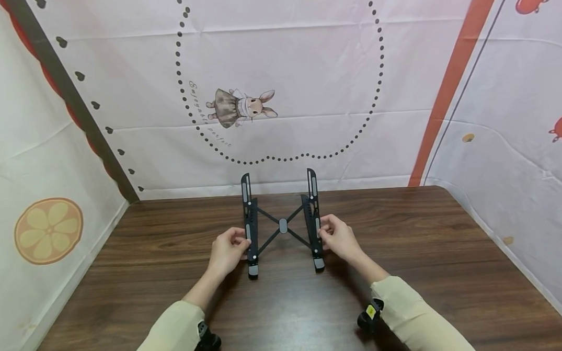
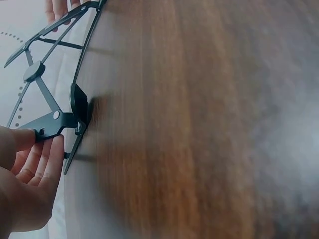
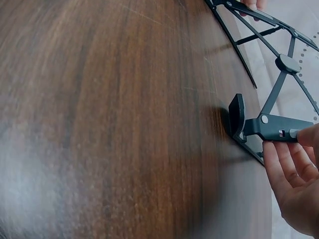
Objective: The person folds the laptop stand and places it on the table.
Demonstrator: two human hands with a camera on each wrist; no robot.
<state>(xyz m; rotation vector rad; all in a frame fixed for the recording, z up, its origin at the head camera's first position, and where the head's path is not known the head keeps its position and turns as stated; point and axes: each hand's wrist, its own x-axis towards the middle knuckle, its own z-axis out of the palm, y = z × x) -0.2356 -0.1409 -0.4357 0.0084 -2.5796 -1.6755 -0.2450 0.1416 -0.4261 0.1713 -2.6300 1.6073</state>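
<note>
A black folding laptop stand [image 1: 283,226] stands unfolded on the wooden table, its two side arms joined by an X-shaped brace with a grey oval hub. My left hand [image 1: 227,249] pinches the left arm of the stand between thumb and fingers, near its front end. On the other side, my right hand [image 1: 338,238] grips the right arm in the same way. In the left wrist view, the thumb of the left hand [image 2: 32,174] lies on top of the arm with the fingers beneath. The right hand [image 3: 296,174] looks alike in the right wrist view.
The brown wooden table [image 1: 287,311] reaches back to a white printed cloth [image 1: 305,90] hung behind it, with more cloth along both sides. A black wrist camera [image 1: 209,342] is strapped at the left sleeve, another camera [image 1: 369,316] at the right.
</note>
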